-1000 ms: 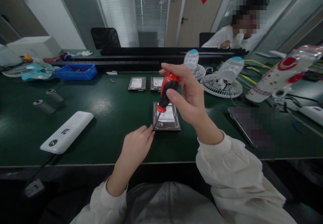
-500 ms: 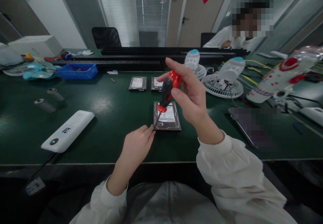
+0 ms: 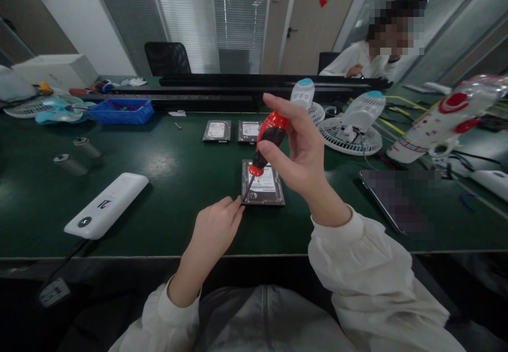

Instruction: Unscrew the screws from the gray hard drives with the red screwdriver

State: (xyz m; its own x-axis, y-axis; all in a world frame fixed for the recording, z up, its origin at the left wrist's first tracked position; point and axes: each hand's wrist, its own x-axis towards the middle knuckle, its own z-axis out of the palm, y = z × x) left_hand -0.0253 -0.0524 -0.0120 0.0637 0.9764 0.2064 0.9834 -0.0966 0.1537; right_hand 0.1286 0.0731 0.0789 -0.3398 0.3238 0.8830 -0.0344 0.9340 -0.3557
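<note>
A hard drive (image 3: 263, 182) lies label up on the green table in front of me. My right hand (image 3: 299, 148) is closed around a red and black screwdriver (image 3: 271, 135), thumb and fingers on its handle. The screwdriver leans to the upper right, and its tip meets the near left corner of the drive. At that same corner, the fingertips of my left hand (image 3: 218, 222) are pressed together against the drive, close beside the tip. Whether a screw sits under the tip is too small to make out.
Two more hard drives, one left (image 3: 217, 131) and one right (image 3: 248, 132), lie behind. A white power bank (image 3: 107, 206) and two metal cylinders are at left, with a blue tray (image 3: 122, 111) beyond. Small fans (image 3: 351, 129), a bottle (image 3: 440, 119) and a tablet (image 3: 391, 201) stand right. Another person sits across.
My right thumb has moved left across the screwdriver handle, and the handle has turned and leans slightly further right. My left hand and the hard drive stay where they were.
</note>
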